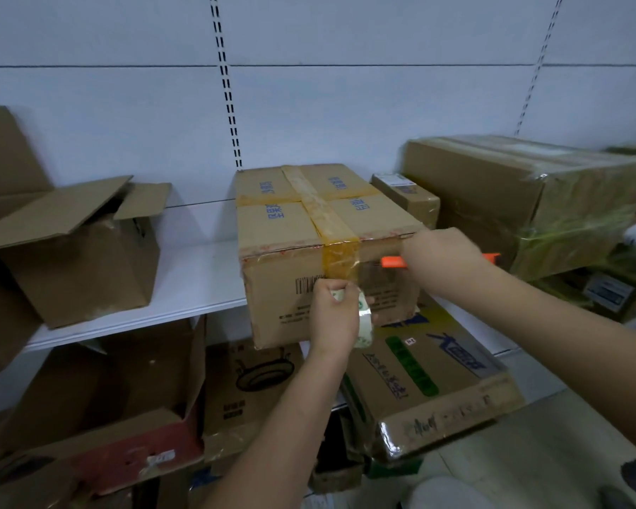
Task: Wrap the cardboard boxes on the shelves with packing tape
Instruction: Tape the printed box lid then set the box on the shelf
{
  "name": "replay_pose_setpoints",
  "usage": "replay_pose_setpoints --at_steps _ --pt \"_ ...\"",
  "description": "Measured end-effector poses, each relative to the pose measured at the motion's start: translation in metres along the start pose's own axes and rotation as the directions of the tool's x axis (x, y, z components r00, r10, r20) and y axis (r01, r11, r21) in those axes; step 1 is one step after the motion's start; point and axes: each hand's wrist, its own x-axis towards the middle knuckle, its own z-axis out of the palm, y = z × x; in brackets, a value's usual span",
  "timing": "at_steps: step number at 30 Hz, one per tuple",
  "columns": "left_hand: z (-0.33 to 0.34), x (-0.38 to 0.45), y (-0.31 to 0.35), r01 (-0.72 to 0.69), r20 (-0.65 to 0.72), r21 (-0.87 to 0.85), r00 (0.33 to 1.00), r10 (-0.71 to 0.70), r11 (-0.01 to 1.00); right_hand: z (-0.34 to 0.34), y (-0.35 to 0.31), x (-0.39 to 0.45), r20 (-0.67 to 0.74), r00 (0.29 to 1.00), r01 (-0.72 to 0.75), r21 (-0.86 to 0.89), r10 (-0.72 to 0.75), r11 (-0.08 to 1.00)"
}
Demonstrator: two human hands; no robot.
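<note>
Centre frame: left hand (333, 315) grips the light tape roll (364, 321), right hand (443, 253) clasps an orange cutter (393, 261) against the stiff cardboard box (320, 229).

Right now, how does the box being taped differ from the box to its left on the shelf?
The middle box is closed, with tape crossing its top; the left box has its flaps up and no such cross. The middle box overhangs the shelf; the left box sits further back. Both are brown cardboard.

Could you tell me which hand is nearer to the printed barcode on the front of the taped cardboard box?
Left. The left hand grips the tape roll just beside the barcode; the right hand is further right.
</note>
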Motion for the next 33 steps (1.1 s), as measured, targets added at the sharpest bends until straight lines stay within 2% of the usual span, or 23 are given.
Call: replay_pose_setpoints --at_steps 2,4,7,10,12,14,16,18,20,24,26,28,31,33 --pt "0.0 0.0 0.0 0.024 0.024 -0.061 0.999 -0.022 0.998 0.01 0.021 -0.007 0.031 0.997 -0.074 -0.021 0.074 0.997" --pt "0.0 0.001 0.0 0.024 0.036 -0.076 0.999 -0.021 0.997 0.014 0.032 -0.018 0.001 0.997 -0.076 0.031 0.076 0.997" --pt "0.002 -0.002 0.001 0.001 0.014 -0.035 1.0 -0.001 0.999 0.001 0.018 -0.027 -0.127 0.992 0.016 0.101 -0.003 0.995" --pt "0.004 -0.004 0.002 -0.029 -0.037 0.068 0.999 0.032 0.997 -0.014 -0.017 -0.011 -0.222 0.972 0.101 0.077 -0.082 0.992" --pt "0.004 -0.005 0.001 -0.025 -0.05 0.076 0.998 0.029 0.997 -0.013 -0.033 0.004 -0.172 0.983 0.081 0.076 -0.067 0.994" --pt "0.004 -0.004 0.0 0.006 -0.042 0.041 0.999 -0.004 0.999 -0.002 -0.025 0.006 -0.029 0.999 -0.016 0.11 0.02 0.994" --pt "0.004 -0.004 -0.001 0.043 -0.028 -0.066 0.999 -0.045 0.997 0.016 -0.002 -0.006 0.062 0.994 -0.091 0.059 0.087 0.994" --pt "0.005 -0.003 -0.005 0.042 -0.014 -0.143 0.999 -0.045 0.989 0.026 0.022 -0.022 0.084 0.986 -0.147 -0.007 0.147 0.989" --pt "0.007 -0.001 -0.007 0.015 -0.01 -0.148 1.0 -0.017 0.989 0.028 0.034 -0.028 0.027 0.988 -0.155 0.021 0.154 0.988" --pt "0.002 -0.007 -0.009 0.018 -0.02 -0.08 1.0 -0.02 0.997 0.008 0.012 -0.02 -0.229 0.965 -0.049 0.311 0.124 0.949" --pt "-0.006 -0.013 -0.011 0.035 -0.023 -0.013 0.999 -0.035 0.999 -0.002 -0.01 -0.009 -0.287 0.948 -0.007 0.408 0.135 0.913" --pt "-0.016 -0.021 -0.015 0.048 -0.018 -0.009 0.999 -0.048 0.999 -0.007 -0.031 0.006 -0.329 0.935 0.012 0.405 0.133 0.914" --pt "-0.029 -0.026 -0.017 0.03 0.002 -0.034 1.0 -0.03 0.999 -0.002 -0.049 0.021 -0.386 0.904 -0.048 0.332 0.182 0.942" --pt "-0.037 -0.024 -0.013 0.004 0.002 -0.066 1.0 -0.004 0.998 0.009 -0.051 0.022 -0.413 0.886 -0.06 0.346 0.21 0.936"
